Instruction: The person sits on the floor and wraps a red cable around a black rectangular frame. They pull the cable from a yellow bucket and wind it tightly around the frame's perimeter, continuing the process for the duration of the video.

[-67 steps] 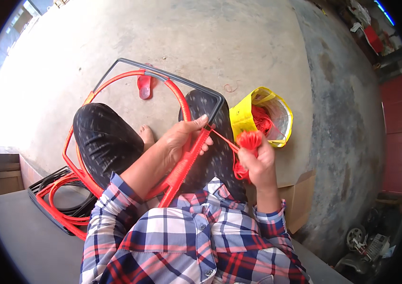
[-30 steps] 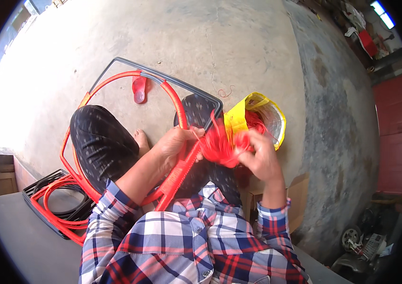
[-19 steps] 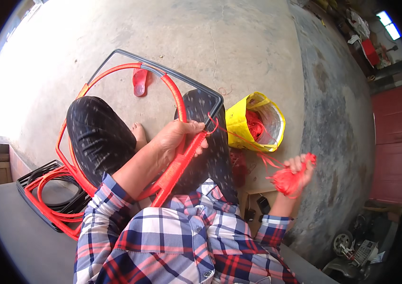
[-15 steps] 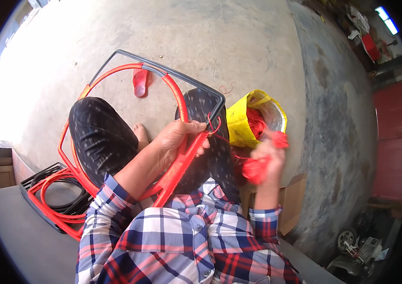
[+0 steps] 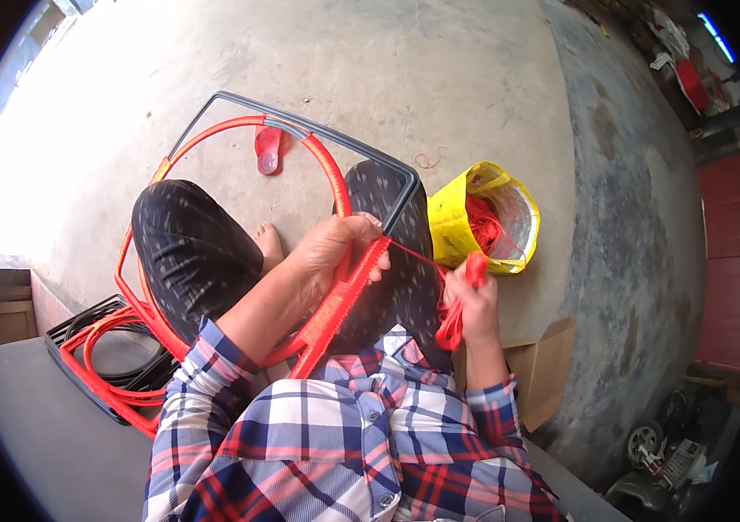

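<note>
Across my lap rests a dark metal frame (image 5: 317, 130) with a round hoop inside, much of it wrapped in red cord. My left hand (image 5: 335, 248) is closed round the frame's wrapped side bar, near the corner where bare dark metal begins. To the right, my right hand (image 5: 474, 300) grips a bundle of red cord (image 5: 450, 331), part of which sticks out above the fist. A taut strand runs from the bar beside my left hand to my right hand. Just beyond the right hand stands a yellow bag (image 5: 448, 222) holding more tangled red cord (image 5: 481, 224).
Similar frames with red and black hoops (image 5: 109, 361) lie on the grey surface (image 5: 22, 391) at my left. A red slipper (image 5: 268, 150) and a scrap of red cord lie on the concrete floor. Cardboard (image 5: 546, 370) stands at my right, below the bag.
My right hand has moved left and slightly down with the cord bundle. The loose loop at the frame's corner has been drawn into a tight strand. My left hand keeps its grip.
</note>
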